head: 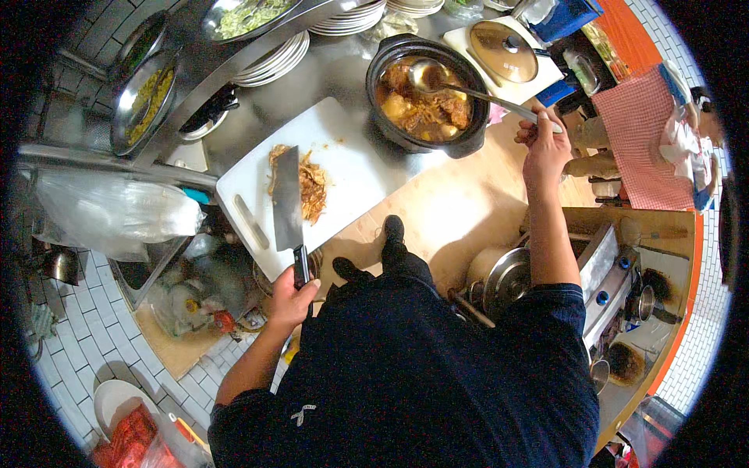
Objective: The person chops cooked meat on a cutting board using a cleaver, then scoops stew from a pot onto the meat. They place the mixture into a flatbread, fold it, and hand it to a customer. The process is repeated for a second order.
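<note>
My left hand (292,297) grips the black handle of a cleaver (287,199). Its broad blade lies over a heap of shredded brown meat (313,188) on a white plastic cutting board (357,158). My right hand (545,146) holds the long handle of a metal ladle (494,102). The ladle's bowl rests in a black clay pot (377,126) of brown stew with meat and pale chunks, and has broth in it. The pot stands on the steel counter, just beyond the board's right end.
A glass lid (503,51) lies on another white board behind the pot. Stacked plates (281,61) and steel bowls of food (143,102) line the shelf at the back left. A stockpot (508,281) stands low at the right, near a stove (611,286). A person in a checked apron (643,140) is at the far right.
</note>
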### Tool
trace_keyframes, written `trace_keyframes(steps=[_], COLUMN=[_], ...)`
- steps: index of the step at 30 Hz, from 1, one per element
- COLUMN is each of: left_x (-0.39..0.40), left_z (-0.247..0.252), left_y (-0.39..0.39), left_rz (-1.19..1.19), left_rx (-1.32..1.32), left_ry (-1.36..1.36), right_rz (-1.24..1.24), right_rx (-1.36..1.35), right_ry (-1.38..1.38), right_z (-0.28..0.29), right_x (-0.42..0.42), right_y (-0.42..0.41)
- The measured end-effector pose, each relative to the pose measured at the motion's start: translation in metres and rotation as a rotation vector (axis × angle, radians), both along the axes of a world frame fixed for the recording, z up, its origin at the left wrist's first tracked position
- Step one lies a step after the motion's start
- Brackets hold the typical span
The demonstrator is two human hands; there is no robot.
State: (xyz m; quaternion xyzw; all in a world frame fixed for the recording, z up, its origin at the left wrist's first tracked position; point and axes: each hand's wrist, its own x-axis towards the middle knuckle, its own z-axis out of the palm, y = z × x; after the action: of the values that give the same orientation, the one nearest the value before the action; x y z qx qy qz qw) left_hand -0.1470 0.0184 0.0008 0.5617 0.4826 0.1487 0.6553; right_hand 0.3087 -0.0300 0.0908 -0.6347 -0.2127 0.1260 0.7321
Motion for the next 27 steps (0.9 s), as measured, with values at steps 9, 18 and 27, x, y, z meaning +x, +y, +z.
trace_keyframes(steps=[9,18,27], left_x=[0.033,0.113,-0.044], left_z=[0.006,-0.001,-0.078], left_y=[-0.006,-0.034,-0.039], left_rz=[-0.238,-0.149,-0.340], left_rx=[0.004,0.191,0.106], left_ry=[-0.016,-0.129,0.162], right_rz=[0.199,0.773,0.650], right_rx=[-0.336,-0.632,-0.711], right_ry=[-0.427,-0.040,-0.099], right_z=[-0.060,-0.085,-0.175], right_x=[0.027,-0.221,-0.225], right_y=[-0.025,-0.013,-0.007])
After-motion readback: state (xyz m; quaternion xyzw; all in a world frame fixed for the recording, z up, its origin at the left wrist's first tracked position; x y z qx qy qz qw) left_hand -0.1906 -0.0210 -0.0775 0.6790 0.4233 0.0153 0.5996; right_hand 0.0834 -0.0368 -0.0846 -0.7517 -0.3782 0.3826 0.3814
